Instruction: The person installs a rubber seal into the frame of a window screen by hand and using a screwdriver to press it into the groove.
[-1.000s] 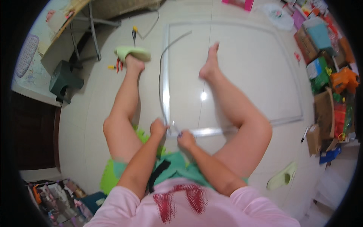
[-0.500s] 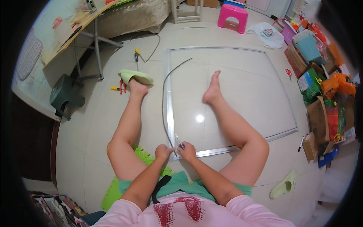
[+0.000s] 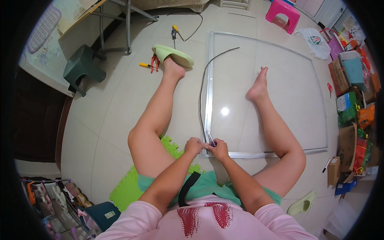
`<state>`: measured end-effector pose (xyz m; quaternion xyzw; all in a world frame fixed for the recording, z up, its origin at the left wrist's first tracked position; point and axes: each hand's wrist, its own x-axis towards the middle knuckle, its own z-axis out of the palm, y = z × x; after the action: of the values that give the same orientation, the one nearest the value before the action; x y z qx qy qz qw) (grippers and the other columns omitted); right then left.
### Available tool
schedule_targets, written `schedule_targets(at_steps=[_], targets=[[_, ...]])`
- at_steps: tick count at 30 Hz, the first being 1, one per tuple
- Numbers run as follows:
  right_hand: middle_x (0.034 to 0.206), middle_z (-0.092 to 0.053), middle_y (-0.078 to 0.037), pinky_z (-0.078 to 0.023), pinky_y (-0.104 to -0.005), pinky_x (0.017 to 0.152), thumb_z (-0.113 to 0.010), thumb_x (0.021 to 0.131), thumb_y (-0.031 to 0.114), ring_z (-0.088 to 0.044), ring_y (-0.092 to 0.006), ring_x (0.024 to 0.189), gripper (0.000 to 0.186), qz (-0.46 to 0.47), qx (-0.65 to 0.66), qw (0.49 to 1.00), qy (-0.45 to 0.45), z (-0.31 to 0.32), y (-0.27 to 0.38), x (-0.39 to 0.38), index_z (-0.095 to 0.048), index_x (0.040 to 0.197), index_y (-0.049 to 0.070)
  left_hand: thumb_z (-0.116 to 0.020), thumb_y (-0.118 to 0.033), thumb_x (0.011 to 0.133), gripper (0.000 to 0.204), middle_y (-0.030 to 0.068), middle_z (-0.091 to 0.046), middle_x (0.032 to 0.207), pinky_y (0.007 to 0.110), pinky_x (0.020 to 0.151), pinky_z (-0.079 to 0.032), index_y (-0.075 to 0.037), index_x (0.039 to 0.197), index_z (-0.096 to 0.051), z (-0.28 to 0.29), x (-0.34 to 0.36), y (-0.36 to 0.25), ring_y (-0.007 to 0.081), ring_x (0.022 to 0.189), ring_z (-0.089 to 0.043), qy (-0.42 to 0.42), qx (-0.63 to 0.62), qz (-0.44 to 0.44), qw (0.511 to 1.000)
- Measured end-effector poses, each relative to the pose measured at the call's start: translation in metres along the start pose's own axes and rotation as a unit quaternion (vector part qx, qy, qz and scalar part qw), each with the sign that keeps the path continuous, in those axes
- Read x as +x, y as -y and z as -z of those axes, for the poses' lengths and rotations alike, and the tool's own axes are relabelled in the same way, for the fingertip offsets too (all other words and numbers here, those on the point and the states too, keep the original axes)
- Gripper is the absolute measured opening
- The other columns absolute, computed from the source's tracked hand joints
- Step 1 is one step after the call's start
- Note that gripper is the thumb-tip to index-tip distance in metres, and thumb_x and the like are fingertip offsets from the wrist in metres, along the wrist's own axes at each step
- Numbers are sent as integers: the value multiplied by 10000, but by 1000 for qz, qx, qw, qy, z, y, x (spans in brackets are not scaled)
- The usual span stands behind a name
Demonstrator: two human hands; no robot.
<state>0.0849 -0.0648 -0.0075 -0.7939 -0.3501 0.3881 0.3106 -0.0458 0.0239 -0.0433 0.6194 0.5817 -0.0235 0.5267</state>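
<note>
My left hand [image 3: 194,146] is closed at the lower left corner of a silver metal frame [image 3: 209,92], its fingertips pinching the end of a long black strip [image 3: 202,88] that curves up alongside the frame's left bar. Close against it, my right hand [image 3: 217,149] grips a slim silvery tool [image 3: 211,138] with a dark blue lower part, angled up and left over the corner. The fingertips of both hands nearly meet; exactly what is between them is too small to tell. The frame lies flat on the tiled floor, with my right leg across it.
Pliers [image 3: 153,64], yellow-handled tools [image 3: 175,29], a green stool [image 3: 80,68] and a folding table [image 3: 76,22] are leftward. Green foam mats [image 3: 124,188] lie under me. A pink stool [image 3: 280,16], cluttered boxes [image 3: 346,152], red scissors [image 3: 329,90] and a loose slipper [image 3: 302,203] are rightward.
The view has shifted, so the floor and objects appear further right. My hands have drawn closer together at the frame's corner, still holding the strip and tool.
</note>
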Motion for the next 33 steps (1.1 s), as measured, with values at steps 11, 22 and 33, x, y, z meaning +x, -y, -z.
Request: schedule_targets(at_steps=[11, 22, 33], targets=[[699, -630, -177, -492, -423, 638, -756, 676, 257, -622, -356, 694, 305, 42, -101, 994, -23, -8, -4, -1, -596, 751, 8, -810, -224, 685, 347, 50, -565, 496, 277, 397, -403, -43, 538, -553, 0, -10, -19, 114, 415, -522, -28, 2, -20, 999], [601, -623, -79, -483, -289, 448, -683, 752, 76, -652, -148, 535, 117, -78, 128, 989, -14, -3, -18, 6, -601, 731, -6, -785, -239, 648, 229, 106, -653, 645, 340, 643, -528, -59, 691, -651, 6, -14, -19, 228, 615, -649, -15, 62, 13, 998], [608, -620, -71, -462, -273, 458, -709, 752, 96, -594, -128, 499, 133, -80, 214, 974, 4, 0, -19, 0, -622, 754, -5, -774, -216, 626, 213, 117, -672, 702, 363, 672, -522, -52, 674, -647, 5, -15, -14, 269, 698, -660, -26, 73, 14, 997]])
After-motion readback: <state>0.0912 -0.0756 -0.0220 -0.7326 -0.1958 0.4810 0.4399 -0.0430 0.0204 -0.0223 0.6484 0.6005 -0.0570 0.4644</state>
